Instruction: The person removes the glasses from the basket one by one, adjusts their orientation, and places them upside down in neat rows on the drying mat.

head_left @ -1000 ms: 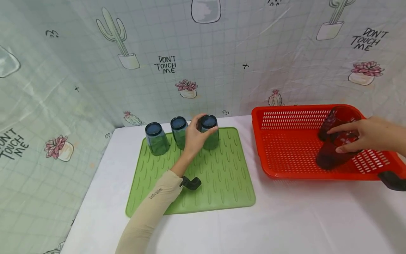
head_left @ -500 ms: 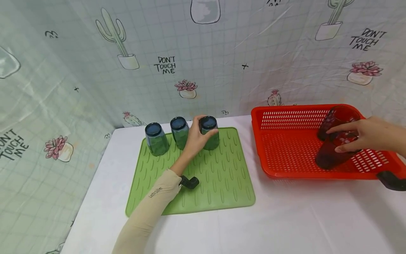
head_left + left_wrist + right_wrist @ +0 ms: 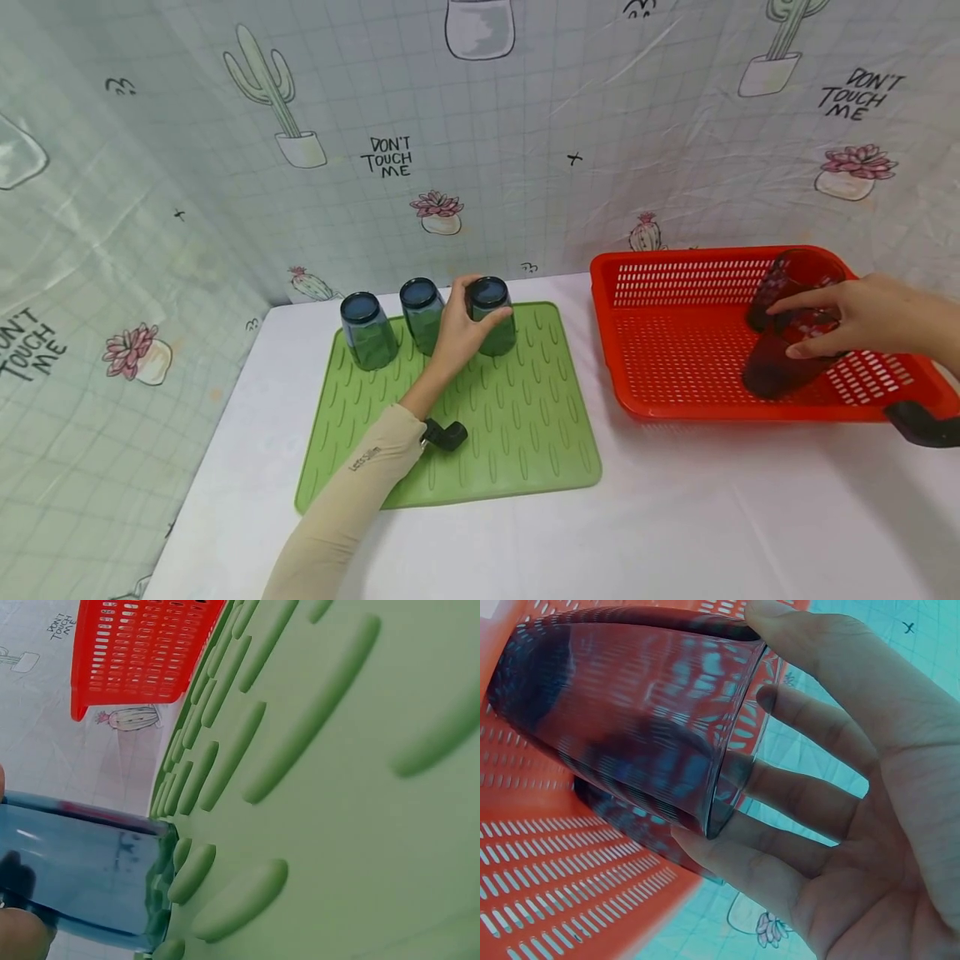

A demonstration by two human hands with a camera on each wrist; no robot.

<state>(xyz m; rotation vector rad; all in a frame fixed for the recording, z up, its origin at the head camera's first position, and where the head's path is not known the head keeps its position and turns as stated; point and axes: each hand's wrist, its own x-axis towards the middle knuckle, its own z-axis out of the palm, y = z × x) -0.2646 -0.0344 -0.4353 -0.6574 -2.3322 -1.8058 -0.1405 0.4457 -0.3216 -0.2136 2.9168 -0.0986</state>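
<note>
Patterned wall covering (image 3: 525, 108) is standing behind a white worktop (image 3: 675, 517). Left to right: two blue glasses, left (image 3: 369, 333) and middle (image 3: 417, 298), are standing inverted to the left of the left hand (image 3: 457, 333), the middle one just beside it. Left fingers are gripping a third inverted glass (image 3: 501, 340) between thumb and fingertips; its mouth is meeting the ridges of the green mat (image 3: 525, 433). Further right, a red basket (image 3: 690, 413) is lying under the right hand (image 3: 862, 317), whose fingers are holding a tilted, dark-tinted glass (image 3: 772, 367) at its rim, thumb opposing. A rear glass (image 3: 789, 271) is sitting just behind these fingers.

Judgement on technique: left fingers should be keeping their glass upright and level until letting go; right fingers should be squaring thumb against fingertips and lifting clear of the rear glass.

Versus half a second ago: the scene is sitting slightly further left in view, probably head motion; both grips are staying as they were.
</note>
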